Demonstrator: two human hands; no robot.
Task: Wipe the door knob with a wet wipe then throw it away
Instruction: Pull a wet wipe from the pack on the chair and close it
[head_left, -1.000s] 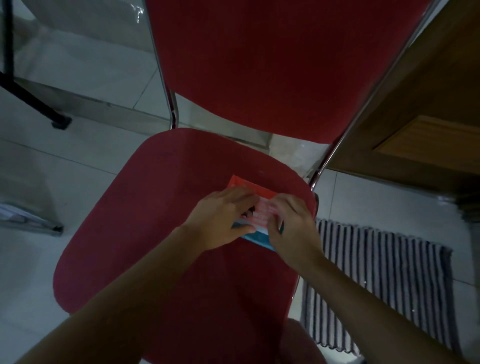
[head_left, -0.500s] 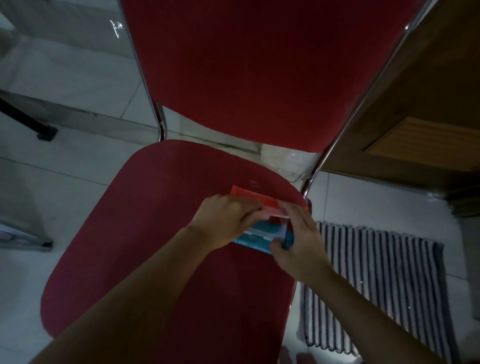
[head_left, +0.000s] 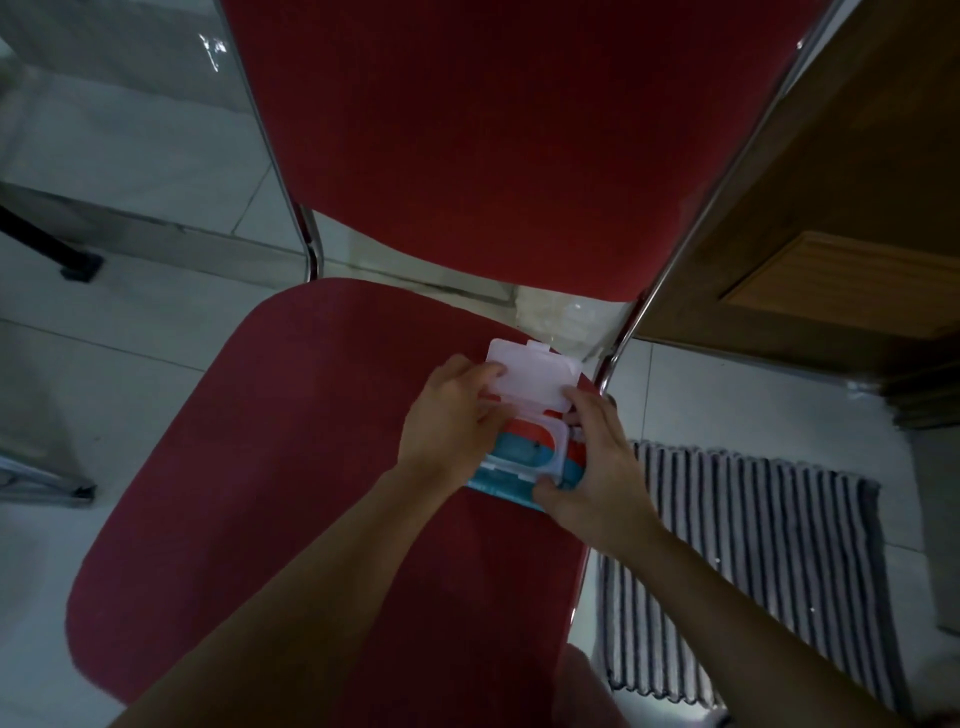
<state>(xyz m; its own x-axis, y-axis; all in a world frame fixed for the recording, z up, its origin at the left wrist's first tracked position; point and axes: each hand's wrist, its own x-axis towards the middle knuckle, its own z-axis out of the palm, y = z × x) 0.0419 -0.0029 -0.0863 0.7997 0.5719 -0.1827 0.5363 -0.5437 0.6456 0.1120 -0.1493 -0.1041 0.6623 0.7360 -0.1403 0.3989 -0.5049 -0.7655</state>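
A red and blue wet wipe pack (head_left: 524, 453) lies on the right side of a red chair seat (head_left: 291, 467). Its white plastic lid (head_left: 530, 375) stands flipped up and back. My left hand (head_left: 449, 423) grips the pack's left side, with fingertips on the raised lid. My right hand (head_left: 597, 462) clasps the pack's right side and near edge. No wipe sticks out of the opening. The door knob is out of view.
The chair's red backrest (head_left: 493, 135) rises behind the seat on chrome tubes. A wooden door (head_left: 831, 218) stands at the right. A striped mat (head_left: 753, 561) lies on the white tiled floor to the right. A black stand foot (head_left: 78, 267) is at the left.
The pack's white lid was shut a second ago and now stands flipped open. My hands shifted slightly on the pack, which stays on the seat.
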